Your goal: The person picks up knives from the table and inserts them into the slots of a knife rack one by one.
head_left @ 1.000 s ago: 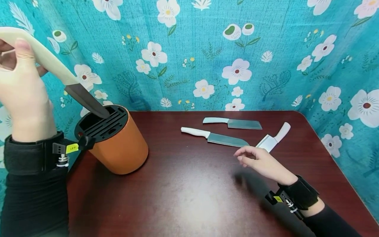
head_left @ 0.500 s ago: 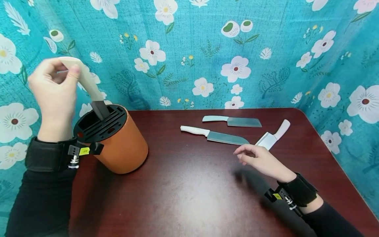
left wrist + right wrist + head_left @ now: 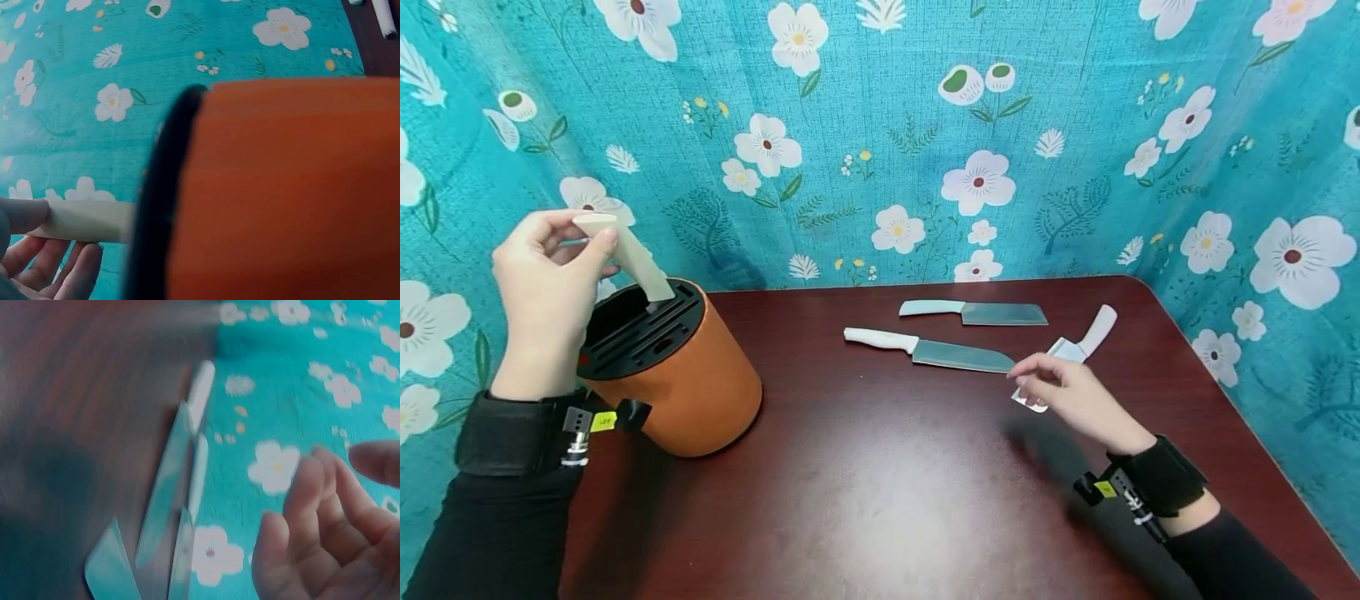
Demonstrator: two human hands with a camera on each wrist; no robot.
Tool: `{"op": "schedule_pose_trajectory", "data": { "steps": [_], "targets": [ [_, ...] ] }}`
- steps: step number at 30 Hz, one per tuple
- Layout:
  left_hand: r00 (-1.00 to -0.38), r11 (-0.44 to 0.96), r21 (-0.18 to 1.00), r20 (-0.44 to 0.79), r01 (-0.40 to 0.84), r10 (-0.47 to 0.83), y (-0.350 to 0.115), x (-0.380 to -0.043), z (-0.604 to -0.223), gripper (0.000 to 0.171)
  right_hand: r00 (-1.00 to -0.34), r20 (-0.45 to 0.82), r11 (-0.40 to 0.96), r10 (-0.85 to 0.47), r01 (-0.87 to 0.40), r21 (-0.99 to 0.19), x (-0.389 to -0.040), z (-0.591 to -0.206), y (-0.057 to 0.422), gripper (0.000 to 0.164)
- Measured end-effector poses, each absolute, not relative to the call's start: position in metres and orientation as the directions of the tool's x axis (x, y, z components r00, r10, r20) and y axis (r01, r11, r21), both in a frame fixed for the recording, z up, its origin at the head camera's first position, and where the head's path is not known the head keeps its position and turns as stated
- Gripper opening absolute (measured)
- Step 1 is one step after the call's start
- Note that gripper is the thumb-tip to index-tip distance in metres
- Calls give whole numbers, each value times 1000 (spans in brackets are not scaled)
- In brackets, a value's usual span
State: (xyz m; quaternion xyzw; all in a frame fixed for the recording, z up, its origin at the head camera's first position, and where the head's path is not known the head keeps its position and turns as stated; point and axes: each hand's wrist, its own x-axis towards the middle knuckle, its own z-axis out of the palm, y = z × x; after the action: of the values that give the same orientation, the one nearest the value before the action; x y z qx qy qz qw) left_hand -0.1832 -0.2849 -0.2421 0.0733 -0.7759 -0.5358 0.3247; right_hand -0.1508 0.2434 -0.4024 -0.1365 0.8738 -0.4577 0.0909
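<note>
My left hand (image 3: 550,292) pinches the pale handle of a kitchen knife (image 3: 638,260) between thumb and fingers. The knife's blade is down inside the slotted black top of an orange knife block (image 3: 700,392), hidden from view. In the left wrist view the knife handle (image 3: 87,220) meets the block's dark rim. My right hand (image 3: 1075,396) hangs over the table with loosely bent fingers and nothing in them. It overlaps part of a small white-handled cleaver (image 3: 1097,332). In the right wrist view the right hand (image 3: 331,531) shows thumb and fingertips apart.
A white-handled chef's knife (image 3: 962,356) lies on the dark red table (image 3: 850,500), its tip close to the right hand. Behind it lies a broad-bladed knife (image 3: 1003,314) near the back edge. A turquoise flowered curtain (image 3: 850,150) hangs behind and to the right of the table.
My left hand has moved right and then down, and the knife's blade has sunk into the block up to the handle. The right hand has stayed nearly still. The head view has shifted slightly.
</note>
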Motion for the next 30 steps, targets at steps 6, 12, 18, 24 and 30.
{"op": "schedule_pose_trajectory", "data": {
  "steps": [6,12,18,24,30],
  "targets": [
    [-770,577,802,465,158,-436,-288,-175,-242,35,-987,-7,558,-161,-85,-826,-170,-392,277,28],
    [-711,849,524,623,69,-327,-277,-159,-234,36,-1000,-14,544,-23,-1,-839,-194,-399,310,38],
    [-580,947,169,814,272,21,-243,-144,-238,28,-989,-43,557,138,114,-823,-222,-407,331,47],
    [-582,900,-30,754,435,306,-198,-134,-280,23,-972,-117,617,203,219,-756,-250,-424,342,51],
    [-844,892,149,420,427,334,-174,-143,-330,27,-943,-93,710,320,304,-635,-265,-438,352,49]
  ]
}}
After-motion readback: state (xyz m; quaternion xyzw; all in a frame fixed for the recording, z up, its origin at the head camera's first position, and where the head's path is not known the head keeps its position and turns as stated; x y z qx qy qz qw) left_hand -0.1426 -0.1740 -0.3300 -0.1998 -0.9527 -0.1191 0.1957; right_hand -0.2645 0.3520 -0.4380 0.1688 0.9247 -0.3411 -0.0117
